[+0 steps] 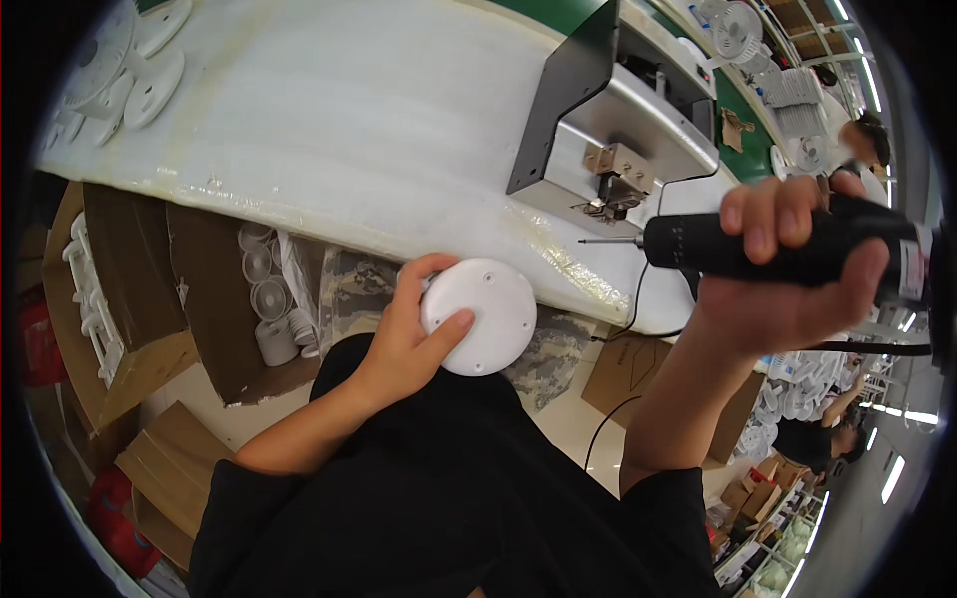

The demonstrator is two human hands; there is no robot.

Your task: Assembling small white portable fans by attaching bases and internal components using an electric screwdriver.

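Note:
My left hand [411, 334] grips a white round plastic disc [488, 324] by its left side, with the thumb lying across its face. Small screw holes sit near the disc's rim. In my right hand [788, 264] is a black electric screwdriver [698, 242], held level with the fingers wrapped round its body. Its thin metal bit [610, 240] points left, above and to the right of the disc and apart from it. A black cord runs from the tool's rear end.
A metal screw-feeding machine [623, 130] stands on the white-covered table [379, 110]. White fan parts [155, 85] lie at the far left. Open cardboard boxes [199, 279] with white parts sit below the table's left edge. Other people [865, 140] are at the right.

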